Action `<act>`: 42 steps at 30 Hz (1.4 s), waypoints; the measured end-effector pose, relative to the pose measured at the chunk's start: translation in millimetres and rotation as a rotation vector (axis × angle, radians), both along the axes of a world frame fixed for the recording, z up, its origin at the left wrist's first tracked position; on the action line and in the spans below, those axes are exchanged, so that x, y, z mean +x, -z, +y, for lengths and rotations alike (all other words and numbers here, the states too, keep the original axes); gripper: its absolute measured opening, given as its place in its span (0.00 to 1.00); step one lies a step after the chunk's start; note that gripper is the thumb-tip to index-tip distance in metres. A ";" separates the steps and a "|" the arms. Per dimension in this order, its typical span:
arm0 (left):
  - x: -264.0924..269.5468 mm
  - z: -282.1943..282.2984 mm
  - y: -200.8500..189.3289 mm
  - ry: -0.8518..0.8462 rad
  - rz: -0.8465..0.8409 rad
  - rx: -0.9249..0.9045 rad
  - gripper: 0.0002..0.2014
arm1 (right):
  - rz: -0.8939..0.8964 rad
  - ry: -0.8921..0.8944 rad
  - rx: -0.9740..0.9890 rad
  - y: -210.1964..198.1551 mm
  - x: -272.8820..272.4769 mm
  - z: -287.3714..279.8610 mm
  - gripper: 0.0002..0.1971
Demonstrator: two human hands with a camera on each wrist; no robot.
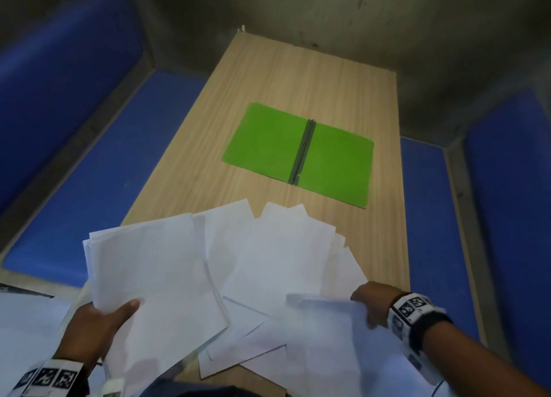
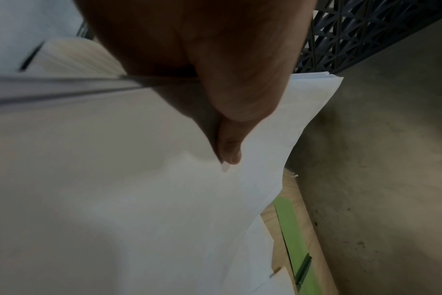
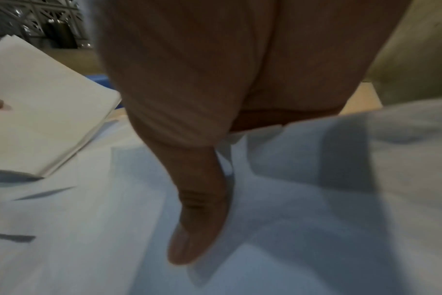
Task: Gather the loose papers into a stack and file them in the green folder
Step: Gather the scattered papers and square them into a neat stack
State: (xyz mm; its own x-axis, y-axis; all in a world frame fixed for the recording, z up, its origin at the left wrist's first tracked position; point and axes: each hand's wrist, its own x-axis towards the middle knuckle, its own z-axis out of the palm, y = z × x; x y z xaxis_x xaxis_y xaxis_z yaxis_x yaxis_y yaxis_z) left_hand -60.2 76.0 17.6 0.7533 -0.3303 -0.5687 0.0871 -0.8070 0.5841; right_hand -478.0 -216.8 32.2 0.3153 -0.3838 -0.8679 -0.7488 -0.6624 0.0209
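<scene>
- The surface (image 1: 298, 77), a long wooden top running up the middle of the head view, carries everything; its near end at the bottom of the frame is best used as the squaring-up spot.
- The loose papers (image 1: 277, 256) are fanned across the lower centre, overlapping and askew; they should be swept inward sheet by sheet, not lifted in one clump, so none slides off the near edge.
- The green folder (image 1: 268, 140) lies open and flat in the centre, well apart from the papers and ready to receive them.
- A partial stack (image 1: 155, 274) is pinched by the left hand (image 1: 95, 325), thumb on top.
- The right hand (image 1: 375, 301) grasps a sheet edge at lower right, to be laid on that stack.
</scene>
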 end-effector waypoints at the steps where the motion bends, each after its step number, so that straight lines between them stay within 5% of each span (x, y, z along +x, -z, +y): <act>1: -0.5 -2.6 0.4 0.010 0.001 -0.013 0.19 | 0.009 0.024 0.001 -7.2 -5.9 -2.7 0.25; 4: -1.8 -10.6 2.5 0.033 0.000 -0.049 0.18 | 0.043 0.064 0.006 -34.3 -21.3 -8.8 0.24; 8: -0.6 -18.1 5.2 0.068 0.000 -0.058 0.17 | -0.060 0.178 0.018 -79.7 -36.0 -20.9 0.09; 12: 1.1 -18.2 10.2 0.066 0.014 -0.060 0.16 | -0.547 0.595 0.001 -102.4 -42.1 -32.5 0.15; 15: 1.6 -16.9 14.6 0.054 0.019 -0.061 0.15 | -0.795 0.855 0.041 -79.3 -25.1 -30.1 0.11; 22: 1.8 -11.6 20.0 0.012 0.042 -0.096 0.14 | -0.671 1.363 -0.100 43.6 73.7 24.1 0.20; 26: 3.5 -11.5 27.1 0.001 0.034 -0.065 0.14 | -0.604 1.438 -0.358 60.6 113.8 41.6 0.27; 30: 6.6 -11.1 33.6 0.014 0.027 -0.043 0.17 | -0.783 1.574 -0.313 61.7 122.2 45.0 0.37; 34: 8.8 -11.0 30.4 0.013 0.046 -0.093 0.13 | -0.843 1.447 -0.222 56.9 102.1 39.6 0.17; 38: 14.7 -8.1 20.1 -0.073 0.088 -0.187 0.09 | -1.024 1.556 -0.315 28.4 66.6 36.7 0.16; 42: 27.1 -1.0 12.6 -0.156 0.095 -0.246 0.08 | -1.015 1.568 -0.436 9.9 37.7 23.9 0.16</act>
State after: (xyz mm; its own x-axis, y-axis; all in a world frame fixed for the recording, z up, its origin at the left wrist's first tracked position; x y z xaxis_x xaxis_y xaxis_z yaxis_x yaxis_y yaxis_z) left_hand -33.1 74.9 5.0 0.7530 -0.3513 -0.5564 0.2629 -0.6146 0.7438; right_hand -440.3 -192.9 22.3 -0.2267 -0.8937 -0.3872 -0.4184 0.4483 -0.7899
